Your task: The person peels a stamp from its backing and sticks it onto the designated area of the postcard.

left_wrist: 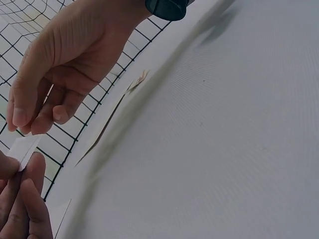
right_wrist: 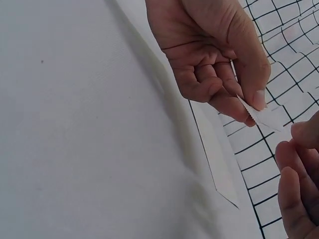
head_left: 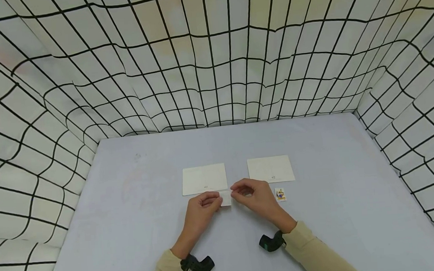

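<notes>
At the bottom of the head view two tan sleeves (head_left: 319,252) enter, both cut off by the frame edge, with a dark wrist device (head_left: 200,266) below the left hand and another, the second dark device (head_left: 272,241), below the right. Just above, near the lower middle, the left hand (head_left: 201,211) pinches a small white paper (head_left: 225,199) between thumb and fingers, which cover its left end. The right hand (head_left: 259,197) has its thumb and forefinger together at the paper's right side; I cannot tell whether they grasp its corner or only meet it. The right wrist view shows a toothed edge on the paper, though its far end fades into the pale background. Right of the right hand lies a small coloured stamp (head_left: 280,194), its picture too small to make out. Farther up are the left card (head_left: 204,178), its lower edge partly hidden by the left hand, and the right card (head_left: 270,168), its lower left corner covered by the right hand; each bears a tiny unreadable mark. The white table (head_left: 131,200) runs back to a black net (head_left: 231,84) filling the upper frame.
</notes>
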Motion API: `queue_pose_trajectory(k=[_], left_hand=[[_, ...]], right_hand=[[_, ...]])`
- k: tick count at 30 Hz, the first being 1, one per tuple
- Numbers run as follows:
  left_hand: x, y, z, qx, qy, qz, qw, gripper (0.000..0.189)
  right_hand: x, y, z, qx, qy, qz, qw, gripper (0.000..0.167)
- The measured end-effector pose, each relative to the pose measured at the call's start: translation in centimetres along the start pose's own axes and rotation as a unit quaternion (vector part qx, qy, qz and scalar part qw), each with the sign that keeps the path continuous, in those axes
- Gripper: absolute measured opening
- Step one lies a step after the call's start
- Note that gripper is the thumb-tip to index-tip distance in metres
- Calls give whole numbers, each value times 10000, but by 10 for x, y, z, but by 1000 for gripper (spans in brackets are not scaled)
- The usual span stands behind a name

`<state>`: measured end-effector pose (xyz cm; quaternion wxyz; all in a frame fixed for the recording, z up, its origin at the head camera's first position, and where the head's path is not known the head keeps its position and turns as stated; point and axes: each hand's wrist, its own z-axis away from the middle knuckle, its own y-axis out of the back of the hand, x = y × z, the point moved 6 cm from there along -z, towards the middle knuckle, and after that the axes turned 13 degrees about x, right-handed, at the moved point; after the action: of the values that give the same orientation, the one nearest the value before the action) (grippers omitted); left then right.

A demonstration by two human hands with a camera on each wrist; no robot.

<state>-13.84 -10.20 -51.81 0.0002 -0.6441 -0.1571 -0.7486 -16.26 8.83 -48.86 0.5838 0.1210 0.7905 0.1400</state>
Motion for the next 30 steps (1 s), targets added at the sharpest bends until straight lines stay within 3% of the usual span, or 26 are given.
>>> queue_pose_trajectory(k=[5, 9, 30], left_hand=[[1, 0, 1, -35, -5, 83, 10000, 20], [3, 0, 0, -117, 12, 165, 9998, 18], [1, -1, 2, -189, 32, 30, 9998, 21]], right_hand=[[-11, 0, -2, 73, 607, -39, 9981, 17], [-15, -1, -2, 86, 854, 81, 9963, 18], [-14, -5, 0, 50, 691, 435, 9967, 15]])
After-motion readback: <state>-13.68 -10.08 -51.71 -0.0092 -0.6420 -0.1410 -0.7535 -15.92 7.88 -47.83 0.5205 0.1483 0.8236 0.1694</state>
